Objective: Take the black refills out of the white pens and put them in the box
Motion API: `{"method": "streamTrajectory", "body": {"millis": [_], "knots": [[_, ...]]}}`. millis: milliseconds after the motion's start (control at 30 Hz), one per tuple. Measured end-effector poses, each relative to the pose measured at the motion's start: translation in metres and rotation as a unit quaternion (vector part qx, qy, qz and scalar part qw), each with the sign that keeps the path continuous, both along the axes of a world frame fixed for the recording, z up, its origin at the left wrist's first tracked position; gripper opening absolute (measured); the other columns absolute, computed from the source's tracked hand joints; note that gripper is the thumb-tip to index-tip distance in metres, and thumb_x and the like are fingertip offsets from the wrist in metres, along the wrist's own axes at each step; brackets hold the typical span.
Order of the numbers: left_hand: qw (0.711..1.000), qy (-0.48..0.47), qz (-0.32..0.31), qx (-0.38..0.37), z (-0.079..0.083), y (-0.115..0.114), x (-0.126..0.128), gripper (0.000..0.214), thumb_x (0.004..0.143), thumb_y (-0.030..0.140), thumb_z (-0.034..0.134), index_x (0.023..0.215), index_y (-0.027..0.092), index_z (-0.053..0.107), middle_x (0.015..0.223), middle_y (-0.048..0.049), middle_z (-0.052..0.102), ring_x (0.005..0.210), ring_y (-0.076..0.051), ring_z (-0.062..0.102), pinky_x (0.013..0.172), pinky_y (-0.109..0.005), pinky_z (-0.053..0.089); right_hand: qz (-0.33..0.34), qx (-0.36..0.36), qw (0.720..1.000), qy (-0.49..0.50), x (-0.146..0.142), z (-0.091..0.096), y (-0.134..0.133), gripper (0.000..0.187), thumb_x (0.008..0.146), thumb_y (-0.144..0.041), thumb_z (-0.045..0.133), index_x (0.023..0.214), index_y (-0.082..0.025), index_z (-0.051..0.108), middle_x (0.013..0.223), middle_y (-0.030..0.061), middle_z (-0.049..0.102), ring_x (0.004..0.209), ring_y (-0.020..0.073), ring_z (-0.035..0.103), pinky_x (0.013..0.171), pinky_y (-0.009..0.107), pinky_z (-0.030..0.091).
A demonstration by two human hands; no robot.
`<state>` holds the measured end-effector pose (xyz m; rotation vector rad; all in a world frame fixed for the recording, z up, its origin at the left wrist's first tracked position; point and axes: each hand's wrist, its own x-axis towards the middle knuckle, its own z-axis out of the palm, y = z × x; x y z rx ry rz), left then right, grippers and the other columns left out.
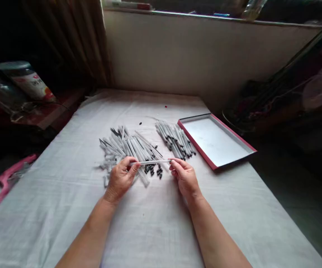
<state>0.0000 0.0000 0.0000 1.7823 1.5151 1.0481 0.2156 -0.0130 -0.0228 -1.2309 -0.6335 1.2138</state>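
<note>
Clear plastic tube [154, 162], left of the tray [217, 140], is pinched by left hand [121, 178] and right hand [187, 176]. Apparent step: end-fitting; next move needs straight alignment.

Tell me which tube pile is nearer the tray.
The right pile, right beside the tray, with black tips toward its near side; the left pile, by the left hand, lies farther off.

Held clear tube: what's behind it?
Past the held tube: a pile of clear tubes and a few small black pieces. The left hand covers part of the pile; what lies there can't be seen.
</note>
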Motion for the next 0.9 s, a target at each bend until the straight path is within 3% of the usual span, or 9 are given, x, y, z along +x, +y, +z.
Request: {"method": "streamTrajectory", "body": {"millis": [133,233,333,400,467,567,733,900], "knots": [[1.000,0.013,-0.019,-0.008,-0.001,-0.001,-0.004,0.046,0.085,0.057,0.049,0.058,0.020,0.050,0.050,0.0046,0.039,0.050,-0.011,0.039,0.050,-0.023,0.031,-0.001,0.036,0.998,-0.049,0.000,-0.001,0.000,0.025,0.063,-0.039,0.078,0.079,-0.020,0.080,0.063,0.0021,0.065,0.058,0.0117,0.051,0.051,0.023,0.036],[0.995,-0.032,-0.044,-0.085,-0.002,0.001,-0.009,0.058,0.086,0.064,0.043,0.047,0.021,0.038,0.042,0.0044,0.036,0.042,-0.009,0.035,0.045,-0.024,0.030,0.019,0.071,0.993,-0.089,0.001,0.001,-0.001,0.021,0.067,-0.038,0.075,0.078,-0.021,0.080,0.066,0.0016,0.064,0.058,0.0118,0.050,0.052,0.024,0.038],[0.986,-0.057,-0.039,-0.153,-0.002,0.003,-0.013,0.067,0.085,0.071,0.037,0.042,0.021,0.040,0.035,0.0028,0.038,0.035,-0.009,0.035,0.042,-0.024,0.031,0.052,0.083,0.990,-0.103,0.001,0.004,-0.002,0.021,0.068,-0.038,0.074,0.076,-0.020,0.079,0.066,0.0012,0.064,0.056,0.0111,0.049,0.051,0.024,0.039],[0.984,-0.078,-0.029,-0.155,0.000,0.004,-0.013,0.066,0.082,0.074,0.042,0.047,0.018,0.050,0.038,0.0017,0.044,0.036,-0.009,0.039,0.042,-0.023,0.033,0.056,0.075,0.991,-0.101,0.000,0.003,-0.002,0.023,0.068,-0.040,0.074,0.078,-0.019,0.079,0.062,0.0007,0.062,0.055,0.0109,0.048,0.051,0.024,0.039],[0.981,-0.123,-0.031,-0.147,0.002,0.004,-0.010,0.056,0.075,0.071,0.057,0.067,0.016,0.063,0.049,0.0022,0.053,0.040,-0.009,0.044,0.043,-0.021,0.036,0.038,0.058,0.993,-0.096,0.001,0.000,-0.001,0.027,0.067,-0.042,0.074,0.079,-0.018,0.078,0.058,0.0003,0.062,0.053,0.0110,0.048,0.051,0.024,0.038],[0.971,-0.189,-0.045,-0.141,0.003,0.003,-0.004,0.051,0.066,0.057,0.074,0.097,0.018,0.065,0.066,0.0030,0.059,0.047,-0.008,0.048,0.045,-0.020,0.040,0.003,0.032,0.995,-0.092,0.001,-0.005,0.001,0.032,0.066,-0.046,0.075,0.078,-0.017,0.077,0.056,0.0007,0.062,0.051,0.0110,0.048,0.050,0.023,0.038],[0.985,-0.148,-0.031,-0.085,-0.002,0.002,-0.004,0.035,0.075,0.051,0.069,0.087,0.018,0.064,0.061,0.0036,0.054,0.049,-0.009,0.045,0.045,-0.019,0.036,0.002,0.040,0.993,-0.111,0.002,-0.007,0.002,0.032,0.066,-0.046,0.075,0.079,-0.017,0.077,0.057,0.0014,0.063,0.054,0.0121,0.051,0.050,0.023,0.039],[0.996,-0.065,0.012,-0.055,-0.006,0.004,-0.013,0.046,0.084,0.062,0.053,0.073,0.018,0.060,0.047,0.0060,0.040,0.043,-0.009,0.037,0.041,-0.020,0.031,-0.020,0.062,0.981,-0.184,0.009,-0.011,0.002,0.031,0.074,-0.044,0.066,0.086,-0.017,0.077,0.065,0.0032,0.066,0.059,0.0145,0.057,0.052,0.024,0.043]]}}
